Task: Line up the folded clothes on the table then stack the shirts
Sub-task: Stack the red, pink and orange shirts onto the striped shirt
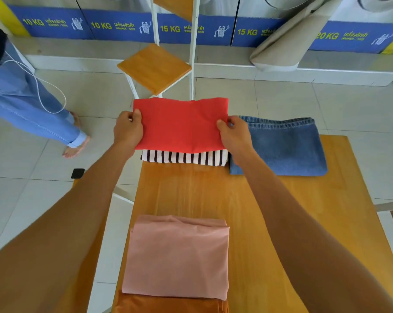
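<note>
On the orange-brown wooden table (270, 222), a plain red folded shirt (179, 125) covered a black-and-white striped folded shirt (184, 158) at the far edge, beside faded blue folded denim jeans (285, 147), while a pale pink folded garment (177, 256) lay over a rust-orange folded garment (168, 306) at the near edge.

1. The bench (247, 199) is smooth orange-brown wood with visible grain and a soft sheen.
2. The red shirt (179, 125) is matt, fine-knit cloth.
3. The striped shirt (184, 158) is soft knit cloth.
4. The folded jeans (283, 147) are coarse, faded blue denim with stitched seams.
5. The pink garment (177, 256) is smooth, matt cloth.
6. The floor (281, 98) is glossy pale tile.
</note>
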